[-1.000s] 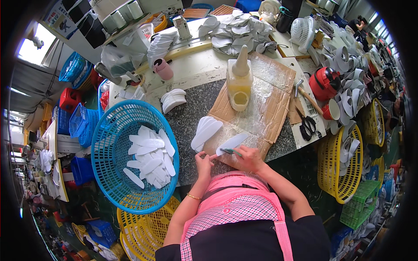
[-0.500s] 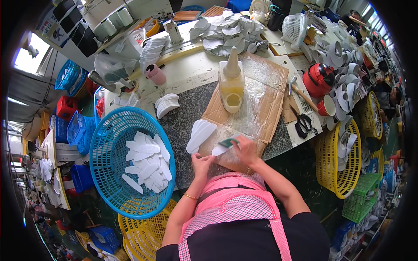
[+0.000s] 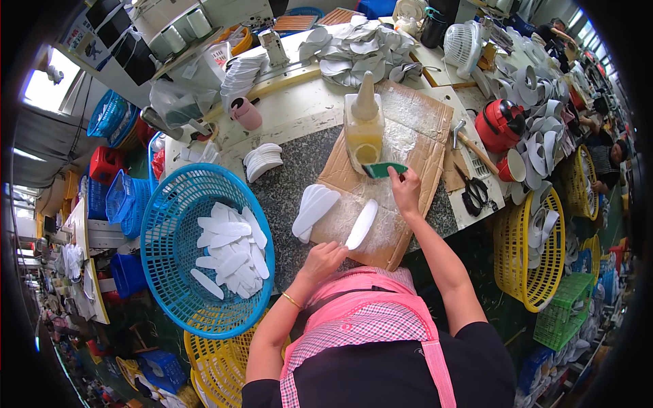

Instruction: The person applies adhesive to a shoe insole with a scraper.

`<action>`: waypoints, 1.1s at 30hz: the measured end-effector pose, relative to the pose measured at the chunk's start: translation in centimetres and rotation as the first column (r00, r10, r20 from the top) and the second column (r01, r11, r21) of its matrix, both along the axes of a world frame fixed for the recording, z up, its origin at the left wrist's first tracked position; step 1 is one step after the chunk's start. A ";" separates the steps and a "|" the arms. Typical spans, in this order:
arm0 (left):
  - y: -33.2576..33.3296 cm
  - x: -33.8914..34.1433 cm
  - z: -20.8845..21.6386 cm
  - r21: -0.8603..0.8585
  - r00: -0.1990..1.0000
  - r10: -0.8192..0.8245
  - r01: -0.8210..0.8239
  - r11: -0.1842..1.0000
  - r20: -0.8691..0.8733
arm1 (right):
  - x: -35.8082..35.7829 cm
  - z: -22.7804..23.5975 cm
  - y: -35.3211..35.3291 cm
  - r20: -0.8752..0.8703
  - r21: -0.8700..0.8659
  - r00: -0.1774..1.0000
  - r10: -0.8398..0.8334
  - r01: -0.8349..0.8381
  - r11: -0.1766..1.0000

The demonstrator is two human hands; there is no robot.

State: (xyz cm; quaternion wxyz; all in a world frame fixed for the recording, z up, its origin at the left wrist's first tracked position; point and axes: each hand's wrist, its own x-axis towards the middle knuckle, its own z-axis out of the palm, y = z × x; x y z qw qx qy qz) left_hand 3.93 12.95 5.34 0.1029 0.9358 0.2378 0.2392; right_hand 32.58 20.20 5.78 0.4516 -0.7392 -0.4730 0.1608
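Note:
My right hand (image 3: 406, 194) pinches a green scraper (image 3: 389, 170), its edge at the low opening of a clear glue bottle (image 3: 364, 130) with yellowish liquid and a pale cone top. With fingers closed, my left hand (image 3: 325, 260) grips the lower tip of a white insole-shaped piece (image 3: 362, 224). That piece lies flat on a whitened cardboard sheet (image 3: 415, 143). Beside it, on the cardboard's left edge, rests a stack of similar white pieces (image 3: 315, 209). More loose white pieces (image 3: 235, 251) fill the bottom of a blue basket (image 3: 155, 272) to my left.
Behind the cardboard lie a fanned white stack (image 3: 262, 162), a pink cup (image 3: 245, 114) and a heap of grey pieces (image 3: 364, 54). To the right are a hammer (image 3: 476, 149), black scissors (image 3: 474, 196), a red container (image 3: 500, 125) and a yellow basket (image 3: 510, 251).
My right hand has moved up and right with the scraper, from the white piece to the glue bottle. The white piece now lies uncovered; my left hand has shifted slightly right.

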 end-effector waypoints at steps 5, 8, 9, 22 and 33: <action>-0.3 0.5 -1.4 0.022 1.000 0.008 -0.008 1.000 -0.010 | -3.1 0.6 -10.3 0.147 -0.083 0.877 0.458 -0.451 0.889; -0.4 0.6 -2.3 0.028 1.000 0.018 -0.017 0.999 -0.021 | -2.1 0.5 -10.1 0.316 -0.058 0.790 0.525 -0.537 0.842; -0.4 0.6 -2.4 0.019 0.999 0.030 -0.030 0.999 -0.014 | -1.5 0.6 -9.7 0.370 -0.051 0.820 0.437 -0.452 0.891; -0.3 1.4 -0.9 -0.141 0.940 0.230 -0.200 0.970 0.251 | 0.8 0.8 -4.2 0.488 -0.043 0.833 0.261 -0.276 0.960; -1.0 -9.4 9.0 -0.189 0.347 0.827 -0.865 0.464 0.442 | 1.7 0.4 5.3 0.461 -0.315 0.870 0.175 -0.024 0.949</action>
